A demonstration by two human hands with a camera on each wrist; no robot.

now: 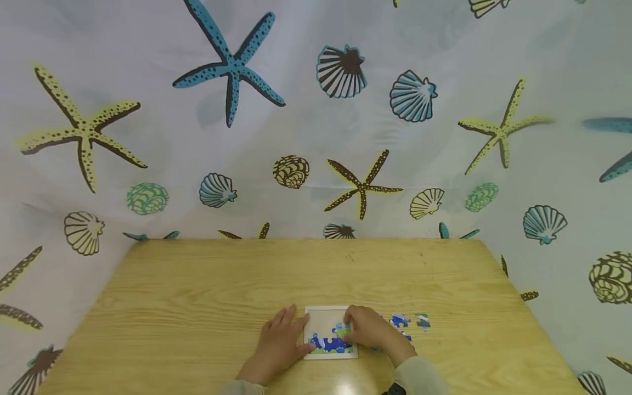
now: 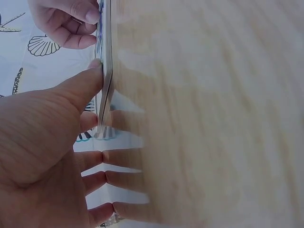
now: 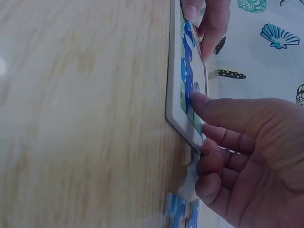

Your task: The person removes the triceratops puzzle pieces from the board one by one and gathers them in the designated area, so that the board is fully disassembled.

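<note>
A small jigsaw puzzle tray [image 1: 330, 308] with a white rim lies on the table, its lower part filled with joined blue, purple and green pieces [image 1: 328, 344]. My left hand [image 1: 280, 343] rests at the tray's left side, its fingers spread on the table and its thumb over the lower left corner. At the tray's right side my right hand [image 1: 369, 328] pinches a green and blue puzzle piece [image 1: 342, 331] between thumb and fingers, above the joined row. In the right wrist view the thumb [image 3: 204, 103] lies over the pieces, with the other fingers curled by the rim.
Several loose puzzle pieces [image 1: 400, 320] lie to the right of the tray, some partly hidden by my right hand and wrist. The wooden table [image 1: 212, 296] meets a white curtain [image 1: 296, 126] printed with starfish and shells at its back and sides.
</note>
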